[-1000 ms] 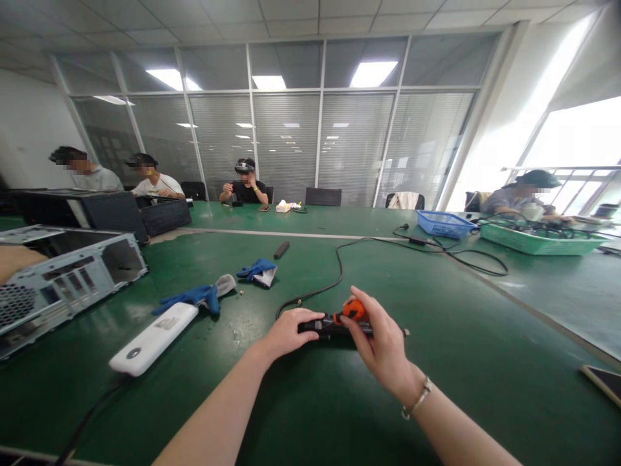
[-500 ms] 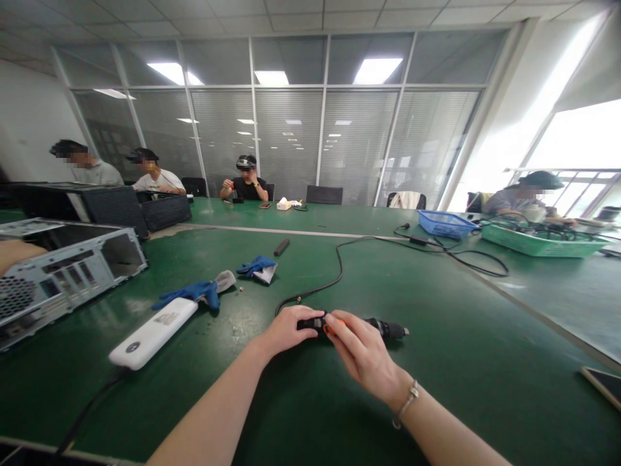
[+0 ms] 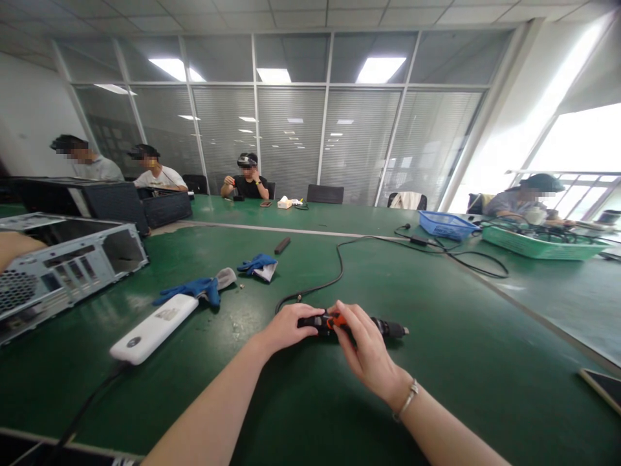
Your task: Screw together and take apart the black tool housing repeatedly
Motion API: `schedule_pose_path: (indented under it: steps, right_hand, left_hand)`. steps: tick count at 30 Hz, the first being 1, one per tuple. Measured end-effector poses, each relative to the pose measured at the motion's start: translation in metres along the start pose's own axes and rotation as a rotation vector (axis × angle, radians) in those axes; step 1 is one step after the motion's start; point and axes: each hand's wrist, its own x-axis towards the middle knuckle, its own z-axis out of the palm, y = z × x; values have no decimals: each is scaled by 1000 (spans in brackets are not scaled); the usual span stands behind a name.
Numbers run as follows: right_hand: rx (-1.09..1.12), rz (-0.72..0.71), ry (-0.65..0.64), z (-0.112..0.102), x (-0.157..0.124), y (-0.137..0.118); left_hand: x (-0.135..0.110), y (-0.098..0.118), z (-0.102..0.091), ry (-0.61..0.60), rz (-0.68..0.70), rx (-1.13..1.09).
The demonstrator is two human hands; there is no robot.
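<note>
A black corded electric screwdriver [image 3: 383,327] with an orange part lies flat on the green table [image 3: 456,362], its tip pointing right. My left hand [image 3: 286,327] is closed around its rear end, where the black cable [image 3: 334,272] comes out. My right hand [image 3: 363,346] lies over the middle of the tool, fingers curled on the orange part [image 3: 334,320]. A bracelet sits on my right wrist.
A white power strip [image 3: 152,327] and blue gloves [image 3: 204,289] lie to the left, beside an open computer case [image 3: 63,268]. A phone [image 3: 604,386] is at the right edge. Blue [image 3: 444,224] and green [image 3: 538,244] baskets stand far right. Several people sit around the table.
The orange part, raised above the tool a second ago, is now down on the tool's body. My right hand has shifted left over it. My left hand has stayed put.
</note>
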Motion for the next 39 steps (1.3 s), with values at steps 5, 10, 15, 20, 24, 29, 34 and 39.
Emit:
schedule_pose_path:
  steps: [5, 10, 15, 20, 24, 29, 34, 39]
  right_hand:
    - [-12, -6, -22, 1, -3, -2]
    - [-39, -41, 59, 5, -7, 0]
    - [-57, -48, 26, 5, -8, 0]
    - [-114, -50, 94, 7, -11, 4]
    - [-71, -15, 80, 6, -10, 3]
    - [-72, -34, 95, 6, -8, 2]
    - [-75, -10, 112, 10, -11, 7]
    - [-54, -20, 82, 10, -11, 5]
  left_hand:
    - [0, -1, 1, 4, 17, -10]
    - [0, -2, 2, 4, 22, -8]
    - [1, -2, 2, 0, 25, 4]
    - [0, -1, 0, -3, 13, -8]
    - [0, 1, -1, -8, 10, -8]
    - [1, 2, -1, -3, 6, -13]
    - [1, 2, 0, -15, -1, -11]
    - [1, 1, 0, -6, 12, -13]
